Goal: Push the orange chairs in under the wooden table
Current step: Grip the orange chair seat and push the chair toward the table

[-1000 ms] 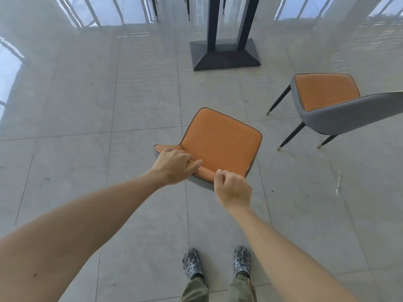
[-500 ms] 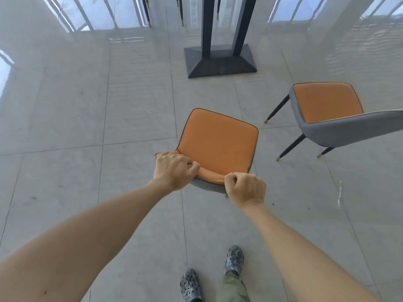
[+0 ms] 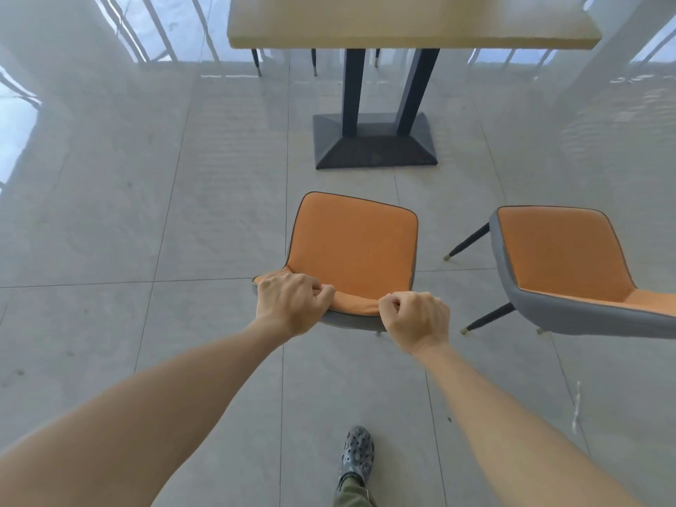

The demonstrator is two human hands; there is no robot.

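Observation:
An orange chair (image 3: 353,247) with a grey shell stands in the middle of the floor, its seat facing the wooden table (image 3: 409,20) at the top. My left hand (image 3: 289,305) grips the left part of its backrest top edge. My right hand (image 3: 415,320) grips the right part of the same edge. A second orange chair (image 3: 559,258) stands to the right, turned a little, with its black legs showing. The table's dark pedestal base (image 3: 376,144) sits on the floor between the table top and the held chair.
The floor is glossy grey tile (image 3: 146,214). Legs of further chairs (image 3: 256,62) show beyond the table. Windows reflect along the far side. My shoe (image 3: 355,451) is on the floor below my arms.
The chair has moved forward towards the table with both hands on its backrest. The table top has come into view, and I have stepped forward.

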